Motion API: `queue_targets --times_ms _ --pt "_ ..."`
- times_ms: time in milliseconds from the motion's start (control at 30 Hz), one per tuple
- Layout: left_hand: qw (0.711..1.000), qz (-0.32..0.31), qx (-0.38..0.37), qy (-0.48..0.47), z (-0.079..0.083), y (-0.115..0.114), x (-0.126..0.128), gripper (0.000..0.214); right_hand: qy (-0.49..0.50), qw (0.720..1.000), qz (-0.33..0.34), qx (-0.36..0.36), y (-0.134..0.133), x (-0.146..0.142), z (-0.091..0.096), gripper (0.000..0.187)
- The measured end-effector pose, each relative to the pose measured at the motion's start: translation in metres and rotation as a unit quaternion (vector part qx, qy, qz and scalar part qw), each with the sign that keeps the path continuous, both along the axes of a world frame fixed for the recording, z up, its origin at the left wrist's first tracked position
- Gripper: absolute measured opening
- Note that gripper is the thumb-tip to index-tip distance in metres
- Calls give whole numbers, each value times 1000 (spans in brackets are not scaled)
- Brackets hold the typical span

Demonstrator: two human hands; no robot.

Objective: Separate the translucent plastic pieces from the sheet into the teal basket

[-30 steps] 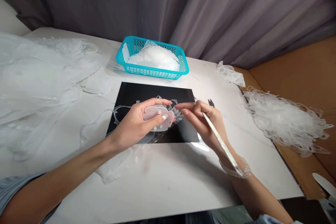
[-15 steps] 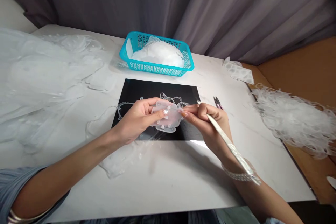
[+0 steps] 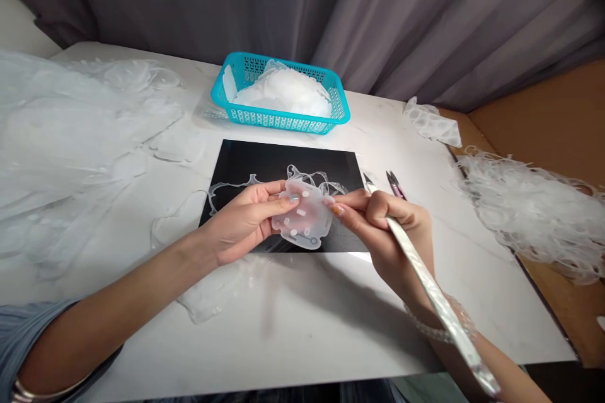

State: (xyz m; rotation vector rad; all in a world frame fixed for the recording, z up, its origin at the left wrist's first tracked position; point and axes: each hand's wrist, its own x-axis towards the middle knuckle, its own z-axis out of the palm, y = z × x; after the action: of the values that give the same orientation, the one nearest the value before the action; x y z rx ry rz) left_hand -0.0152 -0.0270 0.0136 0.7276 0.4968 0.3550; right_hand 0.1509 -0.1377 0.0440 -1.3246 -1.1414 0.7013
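My left hand (image 3: 246,220) pinches a translucent white moulded piece (image 3: 305,220) with small raised studs, held just above a black mat (image 3: 278,167). My right hand (image 3: 382,227) is closed round a long silvery blade-like tool (image 3: 439,302) whose handle runs back over my wrist. Its thumb and forefinger also pinch the piece's right edge. Thin clear trimmed strips (image 3: 312,177) lie curled on the mat behind the piece.
A turquoise basket (image 3: 340,114) of white pieces stands behind the mat. Small snips (image 3: 394,184) lie right of the mat. A heap of clear trimmings (image 3: 534,214) sits at the right on brown cardboard. Clear plastic sheets (image 3: 70,138) cover the table's left side. Grey curtain behind.
The left hand has turned the piece from edge-on to flat, showing its studded face. The right hand's fingertips came in and closed on its right edge. The view shifted slightly.
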Motion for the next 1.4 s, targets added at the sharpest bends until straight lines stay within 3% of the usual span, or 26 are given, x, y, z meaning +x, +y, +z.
queue_targets --times_ms 200,633,933,1167,1400 --pt "998 -43 10 -47 0 3 -5 12 -48 998 24 34 -6 -2 5 50" --pt "997 -41 -12 -61 2 1 -5 12 -15 999 1 32 -11 -2 6 51" --pt "999 -31 16 -33 6 9 -7 34 97 992 -81 -7 5 16 -14 50" --pt "998 -16 60 -10 9 11 -11 37 147 987 -64 -26 11 22 -19 49" --pt "998 -8 68 -2 9 11 -11 37 133 987 -87 -34 11 21 -22 52"
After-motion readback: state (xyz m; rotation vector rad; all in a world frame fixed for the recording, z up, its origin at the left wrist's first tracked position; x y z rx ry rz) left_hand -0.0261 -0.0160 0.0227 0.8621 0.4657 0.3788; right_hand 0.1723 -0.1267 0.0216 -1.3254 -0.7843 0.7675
